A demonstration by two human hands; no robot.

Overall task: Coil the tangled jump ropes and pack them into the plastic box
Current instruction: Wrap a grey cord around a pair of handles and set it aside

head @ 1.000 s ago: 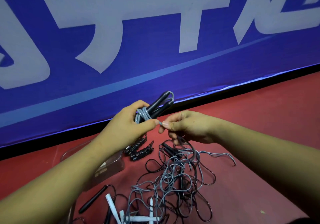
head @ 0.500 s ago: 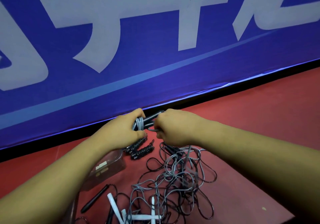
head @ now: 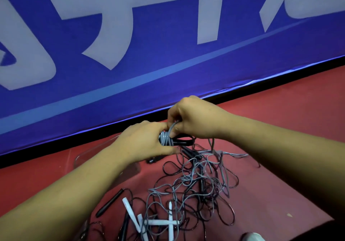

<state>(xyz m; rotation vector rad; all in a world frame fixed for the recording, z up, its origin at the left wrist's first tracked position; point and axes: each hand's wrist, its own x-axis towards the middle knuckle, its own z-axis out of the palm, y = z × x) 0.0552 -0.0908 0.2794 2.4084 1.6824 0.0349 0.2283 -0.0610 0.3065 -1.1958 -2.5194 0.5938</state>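
My left hand grips a bundle of black handles with grey rope coiled round it, held just above the red floor. My right hand is above the bundle and pinches the grey rope's free strand, looping it over the coil. That strand trails down into a tangle of grey and black jump ropes on the floor. A clear plastic box lies at the left, mostly hidden under my left forearm.
Black handles and white handles lie at the front of the tangle. A blue banner with white lettering stands close behind my hands. Red floor stretches to the right. A pale object shows at the bottom edge.
My right hand has carried the grey strand from in front of the bundle up and over it, adding a turn. The bundle has dropped lower and now lies more level.
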